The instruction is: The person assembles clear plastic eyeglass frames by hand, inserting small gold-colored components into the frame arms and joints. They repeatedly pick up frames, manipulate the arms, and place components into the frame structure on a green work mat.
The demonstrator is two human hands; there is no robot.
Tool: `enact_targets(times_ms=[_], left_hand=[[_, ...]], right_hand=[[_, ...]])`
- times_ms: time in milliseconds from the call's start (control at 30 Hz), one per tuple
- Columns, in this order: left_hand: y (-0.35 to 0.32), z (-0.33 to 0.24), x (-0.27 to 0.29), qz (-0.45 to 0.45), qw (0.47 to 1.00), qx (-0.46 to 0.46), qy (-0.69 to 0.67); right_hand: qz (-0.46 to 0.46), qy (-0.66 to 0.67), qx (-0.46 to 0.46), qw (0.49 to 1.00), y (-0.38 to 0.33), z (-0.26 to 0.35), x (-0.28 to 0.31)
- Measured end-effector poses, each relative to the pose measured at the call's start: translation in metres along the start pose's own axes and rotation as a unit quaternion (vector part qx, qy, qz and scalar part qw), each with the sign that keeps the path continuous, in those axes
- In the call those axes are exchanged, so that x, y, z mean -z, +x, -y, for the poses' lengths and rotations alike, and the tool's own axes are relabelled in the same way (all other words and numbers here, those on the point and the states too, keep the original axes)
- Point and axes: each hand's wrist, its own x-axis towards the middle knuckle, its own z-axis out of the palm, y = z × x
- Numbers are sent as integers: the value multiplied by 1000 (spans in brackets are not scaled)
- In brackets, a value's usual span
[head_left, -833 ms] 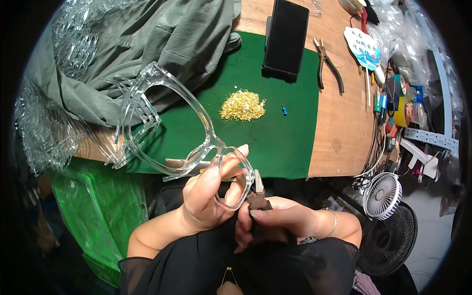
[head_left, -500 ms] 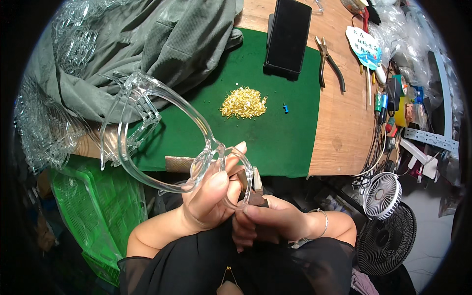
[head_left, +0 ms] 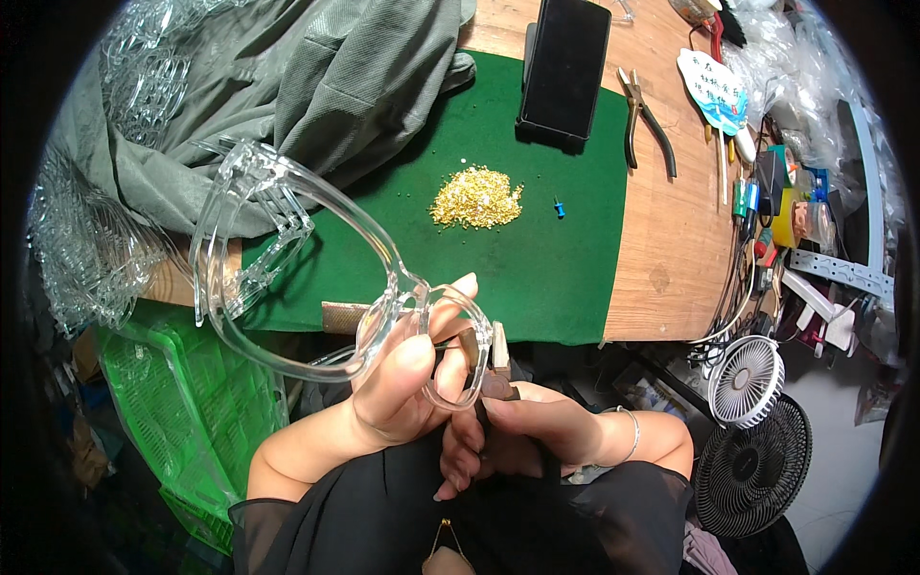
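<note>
My left hand (head_left: 402, 388) is closed around a clear plastic eyeglass frame (head_left: 376, 218), pinching it by its bridge and smaller-looking rim. The frame is tilted, its large round rim reaching up to the left over the green mat. Close to the right rim, my right hand (head_left: 537, 431) has its thumb and fingers curled together; whatever is between them is mostly hidden. A dark brown piece (head_left: 498, 386) and a pale wooden peg (head_left: 500, 347) show just above that thumb. A pile of small gold metal parts (head_left: 476, 198) lies on the green mat (head_left: 537, 278).
A blue pushpin (head_left: 560, 208), a black phone on a stand (head_left: 565, 72) and pliers (head_left: 644, 125) are beyond. Grey cloth (head_left: 316, 86) and heaped clear frames (head_left: 91, 244) fill the left, above a green crate (head_left: 182, 402). Fans (head_left: 746, 381) and cables stand right.
The eyeglass frame has turned slightly and shifted a little left in my left hand. My right thumb has drawn slightly away from the smaller rim, and my right fingers have moved lower.
</note>
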Motion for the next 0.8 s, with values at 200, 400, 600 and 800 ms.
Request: enact_targets(times_ms=[200, 400, 600, 800], left_hand=[[-8, -4, 4, -5, 981, 130, -143], [-2, -17, 20, 24, 952, 227, -204], [6, 4, 10, 7, 999, -47, -9], [23, -8, 10, 18, 992, 80, -92]], right_hand=[[17, 9, 11, 1000, 2, -3, -1], [28, 9, 30, 999, 6, -7, 0], [13, -11, 31, 999, 5, -4, 2], [-57, -330, -72, 939, -26, 36, -2]])
